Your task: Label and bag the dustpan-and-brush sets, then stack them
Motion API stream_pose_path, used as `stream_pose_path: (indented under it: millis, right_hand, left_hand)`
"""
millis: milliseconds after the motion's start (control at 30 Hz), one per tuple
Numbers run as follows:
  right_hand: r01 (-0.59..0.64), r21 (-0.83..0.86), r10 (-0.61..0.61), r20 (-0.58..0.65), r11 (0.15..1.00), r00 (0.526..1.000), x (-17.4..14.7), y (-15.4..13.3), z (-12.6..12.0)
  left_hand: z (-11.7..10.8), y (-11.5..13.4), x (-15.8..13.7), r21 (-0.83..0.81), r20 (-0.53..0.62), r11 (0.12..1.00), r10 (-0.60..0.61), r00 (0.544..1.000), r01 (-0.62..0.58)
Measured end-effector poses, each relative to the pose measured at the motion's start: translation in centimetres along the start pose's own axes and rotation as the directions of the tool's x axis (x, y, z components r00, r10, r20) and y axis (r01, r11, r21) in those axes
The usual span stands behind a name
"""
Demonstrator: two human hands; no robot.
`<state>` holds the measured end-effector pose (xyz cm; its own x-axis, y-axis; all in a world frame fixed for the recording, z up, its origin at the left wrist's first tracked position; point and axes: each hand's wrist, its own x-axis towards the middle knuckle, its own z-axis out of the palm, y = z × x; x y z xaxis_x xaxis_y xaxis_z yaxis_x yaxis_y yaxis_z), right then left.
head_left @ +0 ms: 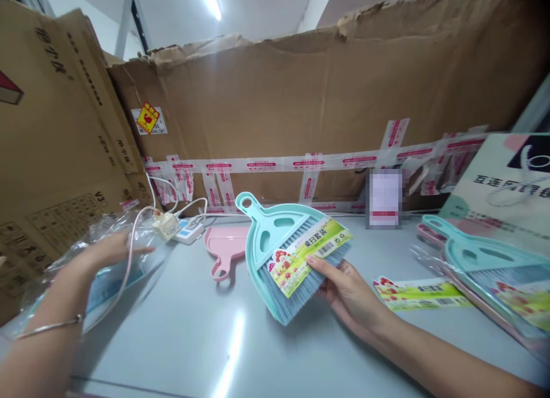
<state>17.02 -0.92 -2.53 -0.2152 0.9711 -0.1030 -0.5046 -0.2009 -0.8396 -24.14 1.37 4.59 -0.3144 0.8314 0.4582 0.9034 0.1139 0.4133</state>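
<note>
Bright overhead strip light [211, 1], glare streak on the table [232, 352], blurred, warped edges.

Print on the broom set, the boxes and the tape

The yellow-green card [307, 255] on the teal brush and dustpan set [283, 255] carries Chinese characters and a barcode. "V3" stands on the left cardboard box [55, 157]. The pale box [507, 186] at right shows large Chinese characters; the red-and-white tape [262, 165] print is too small to read.

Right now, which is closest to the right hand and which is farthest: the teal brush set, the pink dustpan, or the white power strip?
1. Teal brush set: held in the right hand.
2. Pink dustpan: on the table, left of the set.
3. White power strip: farther left, by the cardboard.
</note>
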Motion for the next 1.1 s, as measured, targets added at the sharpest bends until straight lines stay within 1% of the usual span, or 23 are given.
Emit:
stream_pose_path:
  millis: [67, 100, 200, 233, 300, 333, 367, 400, 433, 467, 500, 533, 567, 600, 667, 733, 767, 833, 867, 933, 1000, 1033, 1100]
  right_hand:
    - [0.0, -0.007, 0.0, 0.004, 1.0, 1.0, 0.0, 0.0, 0.0]
    - [0.002, -0.01, -0.002, 0.007, 1.0, 1.0, 0.0, 0.0, 0.0]
    - [0.015, -0.012, -0.015, 0.009, 1.0, 1.0, 0.1, -0.1, -0.1]
    - [0.021, -0.009, -0.021, 0.007, 1.0, 1.0, 0.1, -0.1, -0.2]
    - [0.03, 0.002, -0.03, -0.001, 1.0, 1.0, 0.1, -0.3, -0.3]
    - [0.034, 0.01, -0.034, -0.004, 0.999, 0.999, 0.1, -0.5, -0.3]
    - [0.039, 0.018, -0.039, -0.007, 0.999, 0.999, 0.2, -0.7, -0.3]
    - [0.046, 0.027, -0.045, -0.013, 0.999, 0.999, 0.2, -0.9, -0.4]
    - [0.056, 0.036, -0.055, -0.025, 0.998, 0.998, 0.2, -1.3, -0.4]
    - [0.071, 0.045, -0.069, -0.045, 0.996, 0.997, 0.2, -1.7, -0.5]
    - [0.093, 0.053, -0.089, -0.072, 0.994, 0.993, 0.3, -2.1, -0.6]
    - [0.121, 0.059, -0.115, -0.102, 0.991, 0.988, 0.4, -2.6, -0.7]
    - [0.155, 0.064, -0.145, -0.132, 0.986, 0.981, 0.4, -3.2, -0.9]
    - [0.192, 0.07, -0.18, -0.152, 0.979, 0.972, 0.5, -3.8, -1.1]
    - [0.263, 0.08, -0.247, -0.174, 0.961, 0.953, 0.8, -4.9, -1.6]
    - [0.314, 0.086, -0.293, -0.194, 0.946, 0.936, 1.0, -5.7, -2.1]
    - [0.331, 0.086, -0.308, -0.209, 0.94, 0.928, 1.1, -6.0, -2.4]
    - [0.355, 0.082, -0.327, -0.241, 0.931, 0.914, 1.4, -6.3, -2.7]
    - [0.363, 0.083, -0.334, -0.249, 0.928, 0.909, 1.5, -6.4, -2.8]
    - [0.368, 0.086, -0.337, -0.249, 0.926, 0.908, 1.7, -6.3, -2.8]
    - [0.357, 0.089, -0.329, -0.234, 0.93, 0.915, 1.8, -6.2, -2.8]
    - [0.348, 0.089, -0.321, -0.228, 0.933, 0.919, 1.8, -6.1, -2.8]
    - [0.324, 0.085, -0.299, -0.221, 0.942, 0.928, 1.8, -5.8, -2.7]
  left_hand:
    - [1.4, -0.1, -1.2, 0.212, 0.129, 0.977, -0.017, 0.992, -0.011]
    - [1.7, -0.2, -1.6, 0.311, 0.156, 0.95, -0.033, 0.987, -0.018]
    - [1.3, -0.2, -1.8, 0.426, 0.118, 0.904, -0.072, 0.99, 0.014]
    - [0.7, 0.1, -1.7, 0.458, 0.059, 0.887, -0.083, 0.995, 0.047]
    - [-0.6, 1.2, -1.4, 0.521, -0.171, 0.842, -0.061, 0.983, 0.143]
    - [-1.3, 2.1, -1.4, 0.527, -0.312, 0.83, -0.012, 0.95, 0.183]
    - [-1.9, 3.2, -1.5, 0.517, -0.442, 0.833, 0.061, 0.895, 0.198]
    - [-2.3, 4.5, -1.7, 0.5, -0.523, 0.852, 0.155, 0.838, 0.154]
    - [-2.4, 5.8, -2.0, 0.486, -0.538, 0.873, 0.259, 0.803, 0.044]
    - [-2.2, 7.2, -2.4, 0.47, -0.496, 0.875, 0.37, 0.786, -0.115]
    - [-1.7, 8.4, -2.9, 0.432, -0.387, 0.844, 0.491, 0.78, -0.317]
    - [-0.9, 9.5, -3.3, 0.367, -0.258, 0.785, 0.602, 0.756, -0.5]
    - [0.2, 10.3, -3.7, 0.295, -0.125, 0.712, 0.69, 0.713, -0.637]
    - [1.5, 10.9, -4.1, 0.23, -0.015, 0.652, 0.745, 0.667, -0.723]
    - [4.2, 11.2, -4.6, 0.144, 0.139, 0.576, 0.794, 0.592, -0.805]
    - [6.5, 10.9, -4.7, 0.113, 0.238, 0.537, 0.802, 0.548, -0.836]
    - [7.4, 10.6, -4.7, 0.111, 0.275, 0.53, 0.797, 0.538, -0.841]
    - [8.1, 10.1, -4.5, 0.126, 0.332, 0.543, 0.766, 0.551, -0.83]
    - [8.1, 10.1, -4.4, 0.143, 0.346, 0.566, 0.74, 0.577, -0.812]
    - [7.8, 10.7, -4.3, 0.168, 0.345, 0.644, 0.671, 0.656, -0.747]
    - [7.5, 12.3, -4.7, 0.151, 0.335, 0.728, 0.599, 0.728, -0.668]
    - [7.5, 13.3, -5.0, 0.143, 0.341, 0.759, 0.565, 0.751, -0.636]
    - [8.1, 15.4, -5.7, 0.187, 0.379, 0.777, 0.508, 0.773, -0.602]
